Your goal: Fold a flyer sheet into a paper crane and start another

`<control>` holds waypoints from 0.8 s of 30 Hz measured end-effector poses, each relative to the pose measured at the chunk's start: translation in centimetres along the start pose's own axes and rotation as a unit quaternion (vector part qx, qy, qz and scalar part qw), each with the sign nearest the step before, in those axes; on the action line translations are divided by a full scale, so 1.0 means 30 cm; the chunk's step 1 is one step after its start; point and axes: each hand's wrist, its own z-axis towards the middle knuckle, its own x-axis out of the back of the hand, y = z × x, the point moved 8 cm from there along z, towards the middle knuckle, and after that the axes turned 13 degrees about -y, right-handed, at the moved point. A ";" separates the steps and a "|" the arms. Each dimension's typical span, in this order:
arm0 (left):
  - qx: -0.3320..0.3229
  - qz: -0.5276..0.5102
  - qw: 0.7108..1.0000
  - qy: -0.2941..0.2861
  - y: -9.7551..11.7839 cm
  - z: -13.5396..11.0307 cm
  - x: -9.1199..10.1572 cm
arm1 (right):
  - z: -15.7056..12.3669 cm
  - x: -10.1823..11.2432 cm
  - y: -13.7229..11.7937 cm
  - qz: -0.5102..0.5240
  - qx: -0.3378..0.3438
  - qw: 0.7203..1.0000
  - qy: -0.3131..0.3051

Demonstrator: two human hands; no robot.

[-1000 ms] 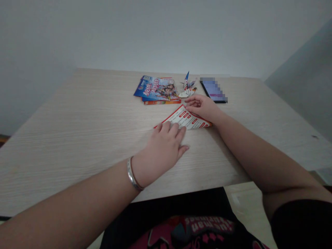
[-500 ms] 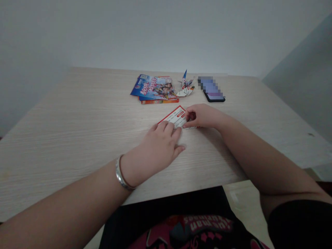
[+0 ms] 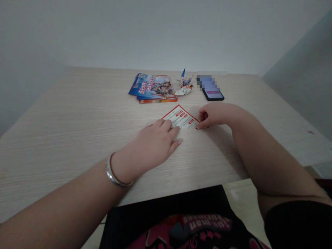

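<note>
A white paper with red print (image 3: 183, 119), folded into a triangle, lies flat on the wooden table (image 3: 77, 117). My left hand (image 3: 155, 143) rests palm down on the paper's left corner with its fingers stretched flat; a silver bangle is on that wrist. My right hand (image 3: 214, 116) is curled, its fingertips pressing the paper's right corner down against the table. The lower edge of the paper is hidden under both hands.
Behind the paper lies a small stack of colourful leaflets (image 3: 153, 88). A folded paper crane (image 3: 184, 84) stands just right of it, and a phone (image 3: 211, 91) with a lit screen lies further right. The table's near edge runs just above my lap.
My right hand first slid left along the paper's folded edge, then back out to the right corner. The left hand stayed pressed on the left corner. The view shifted slightly.
</note>
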 end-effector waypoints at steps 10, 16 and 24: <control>0.010 0.002 1.000 -0.005 -0.011 0.003 -0.005 | -0.031 -0.004 0.096 0.010 -0.025 0.998 -0.052; 0.016 0.003 1.000 -0.012 -0.011 0.003 0.000 | -0.032 0.004 0.065 0.068 0.054 0.995 -0.055; 0.019 0.011 1.000 -0.003 -0.018 0.008 -0.006 | -0.014 -0.022 -0.102 0.012 -0.001 1.000 0.010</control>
